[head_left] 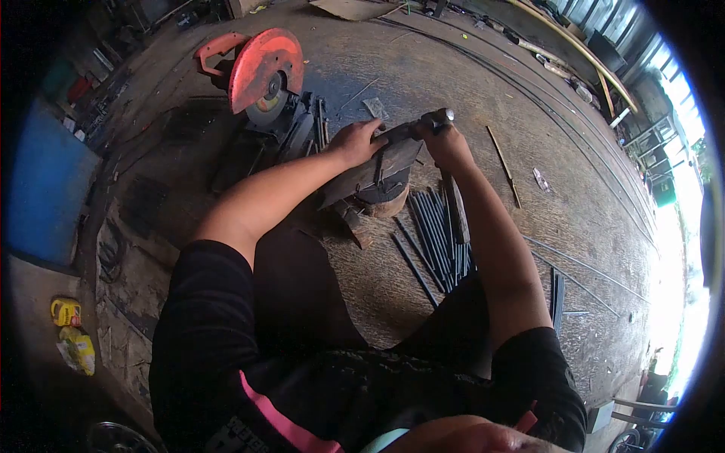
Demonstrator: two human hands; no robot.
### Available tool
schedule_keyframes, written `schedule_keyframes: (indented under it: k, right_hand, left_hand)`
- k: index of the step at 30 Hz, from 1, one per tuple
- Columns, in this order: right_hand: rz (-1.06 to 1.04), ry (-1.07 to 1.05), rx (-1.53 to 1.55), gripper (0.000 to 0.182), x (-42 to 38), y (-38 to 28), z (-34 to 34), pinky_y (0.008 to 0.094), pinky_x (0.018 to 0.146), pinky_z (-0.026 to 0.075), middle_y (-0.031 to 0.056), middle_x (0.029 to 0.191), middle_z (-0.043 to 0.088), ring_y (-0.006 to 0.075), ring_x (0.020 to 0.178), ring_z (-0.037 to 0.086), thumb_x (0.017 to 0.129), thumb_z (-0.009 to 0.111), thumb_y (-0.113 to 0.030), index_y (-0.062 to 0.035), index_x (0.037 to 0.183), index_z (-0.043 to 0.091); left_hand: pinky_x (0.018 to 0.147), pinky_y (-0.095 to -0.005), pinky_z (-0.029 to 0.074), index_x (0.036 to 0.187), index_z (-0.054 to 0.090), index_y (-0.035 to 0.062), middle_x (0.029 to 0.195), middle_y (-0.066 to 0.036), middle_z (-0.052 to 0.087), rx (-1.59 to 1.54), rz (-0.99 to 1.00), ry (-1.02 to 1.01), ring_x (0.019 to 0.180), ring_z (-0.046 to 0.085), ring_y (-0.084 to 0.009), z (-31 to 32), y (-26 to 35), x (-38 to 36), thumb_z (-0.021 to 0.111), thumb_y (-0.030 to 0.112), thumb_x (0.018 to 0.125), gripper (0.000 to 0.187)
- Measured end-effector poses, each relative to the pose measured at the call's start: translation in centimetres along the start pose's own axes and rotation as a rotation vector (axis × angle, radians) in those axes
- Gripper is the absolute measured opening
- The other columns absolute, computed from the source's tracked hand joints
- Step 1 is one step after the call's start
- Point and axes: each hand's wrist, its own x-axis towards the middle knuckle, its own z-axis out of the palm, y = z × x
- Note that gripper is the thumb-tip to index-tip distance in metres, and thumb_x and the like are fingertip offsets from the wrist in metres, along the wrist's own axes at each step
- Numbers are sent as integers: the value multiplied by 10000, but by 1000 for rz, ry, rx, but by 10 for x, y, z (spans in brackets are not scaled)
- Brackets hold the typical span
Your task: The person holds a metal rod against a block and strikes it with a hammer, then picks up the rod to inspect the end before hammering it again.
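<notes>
My left hand is closed on the upper edge of a dark flat metal plate, which slopes down toward me. My right hand is wrapped round a hammer close to its head, beside the plate's right end. The hammer's handle hangs below that hand. Under the plate stands a round wooden block with dark metal pieces on it. Several dark metal rods lie in a bundle on the ground between my legs. My fingertips are partly hidden.
A red cut-off saw stands to the far left. Long thin rods stretch across the ground at right. A thin stick lies near my right arm. Yellow packages and a blue panel are at far left.
</notes>
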Motion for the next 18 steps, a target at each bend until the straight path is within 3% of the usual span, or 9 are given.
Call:
schedule_keyframes:
  k: [3,9,11,12,15,17,18]
  right_hand:
    - [52,-20,-5,372,6,5,3,441,866,484,210,1071,651,390,1050,605,891,553,-407,-109,1101,630]
    - [37,8,4,357,11,16,8,439,887,474,217,1095,641,387,1088,587,896,551,-397,-108,1093,624]
    - [-56,79,-35,411,13,21,10,350,564,537,157,839,675,247,652,675,877,574,-452,-88,1051,650]
    - [-56,77,-33,411,10,16,8,350,564,537,157,839,675,247,652,675,877,574,-452,-88,1051,650]
    - [-36,17,14,429,0,0,-3,353,579,546,175,873,677,265,679,682,875,571,-461,-81,1059,649]
    - [47,-31,-32,332,-7,-12,-6,443,870,474,220,1106,629,394,1069,590,916,514,-388,-130,1102,610]
    - [46,-33,-29,332,-8,-11,-5,443,870,474,220,1106,629,394,1069,590,916,514,-388,-130,1102,610]
  left_hand:
    - [757,-469,488,1089,558,36,926,-198,652,27,-109,-104,905,624,-395,-4,5,0,641,296,849,364]
    - [841,-456,483,1156,540,39,1083,-214,614,-13,66,-126,990,601,-393,-4,-12,-8,637,261,833,404]
    - [871,-421,475,1260,506,65,1168,-190,561,29,146,-100,1058,571,-362,-7,-17,-14,644,210,825,480]
    - [871,-421,475,1260,506,65,1168,-190,561,31,145,-102,1058,571,-362,-11,-16,-15,644,210,825,480]
    - [911,-421,463,1343,472,90,1246,-188,524,130,10,-279,1124,542,-351,-20,-16,-20,612,193,849,525]
    - [918,-425,462,1368,459,112,1229,-181,550,155,49,-332,1112,550,-359,-19,-21,-24,575,180,881,506]
    - [918,-425,462,1368,459,112,1229,-181,550,158,47,-333,1112,550,-359,-21,-19,-25,575,180,881,506]
